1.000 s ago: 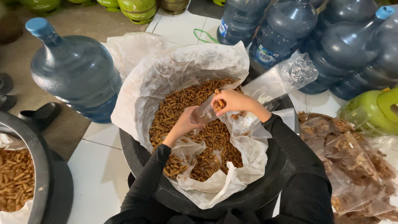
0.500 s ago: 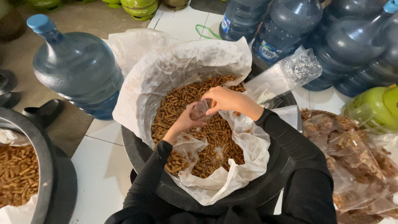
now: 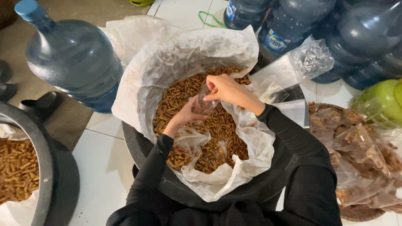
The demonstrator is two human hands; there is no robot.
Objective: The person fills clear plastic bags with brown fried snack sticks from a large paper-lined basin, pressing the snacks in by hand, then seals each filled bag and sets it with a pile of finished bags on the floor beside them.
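- Big round black tub, lined with crinkly white paper, sits on the white tile floor.
- It's loaded with short brown snack sticks.
- Small clear plastic bag hangs over the sticks, left hand gripping underneath, right hand pinching its top.

Count: 2 hands, 2 tubs, 1 small bag in hand, several jugs.

Left hand and right hand: 2, both on 1 small clear bag. Black tubs of brown stick snacks: 2, centre tub and left-edge tub. Blue water jugs: 1 at far left, roughly 4 at far right, overlapping, count unsure. Green container: 1. Filled snack bags at right: a pile, too overlapped to count. Empty clear bags: 1 loose stack.
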